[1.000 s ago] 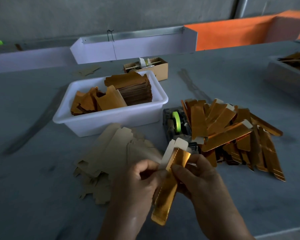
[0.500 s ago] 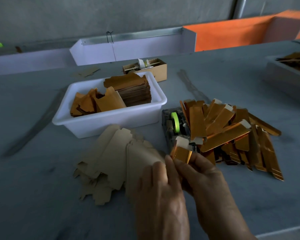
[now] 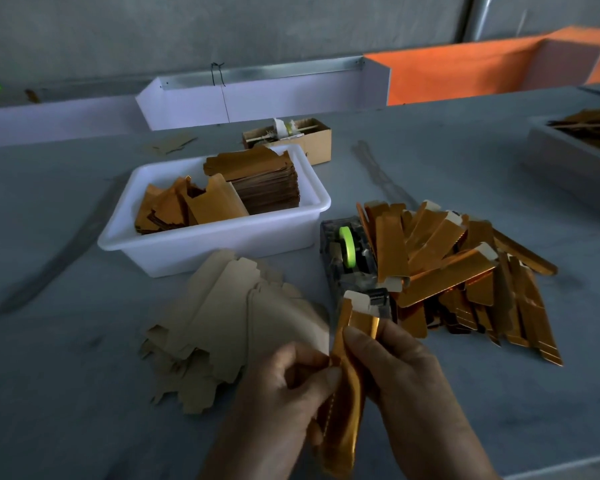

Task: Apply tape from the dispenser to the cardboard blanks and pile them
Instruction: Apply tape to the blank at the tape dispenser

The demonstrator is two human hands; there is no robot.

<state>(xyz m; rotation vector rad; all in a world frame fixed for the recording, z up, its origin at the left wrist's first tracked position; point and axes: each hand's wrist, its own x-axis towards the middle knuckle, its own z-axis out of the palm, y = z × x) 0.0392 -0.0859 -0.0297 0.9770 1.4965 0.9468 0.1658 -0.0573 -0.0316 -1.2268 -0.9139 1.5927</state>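
Note:
A folded gold cardboard blank (image 3: 347, 396) stands nearly upright between both hands near the table's front edge. My left hand (image 3: 284, 393) pinches its left edge and my right hand (image 3: 406, 379) grips its right side near the top. Its white top flap (image 3: 356, 300) sits right at the front of the grey tape dispenser (image 3: 349, 261), which carries a green roll. To the dispenser's right lies a loose pile of gold folded blanks (image 3: 465, 271). Flat brown blanks (image 3: 229, 323) are spread on the table at the left of my hands.
A white plastic tub (image 3: 222, 240) behind the flat blanks holds more stacked gold and brown blanks. A small cardboard box (image 3: 291, 138) stands behind it. A grey tray (image 3: 575, 157) with blanks sits at the far right. White and orange bins line the back.
My left hand has slid from covering the blank's front to its left edge, exposing the gold face. The blank's top has stayed at the dispenser's front.

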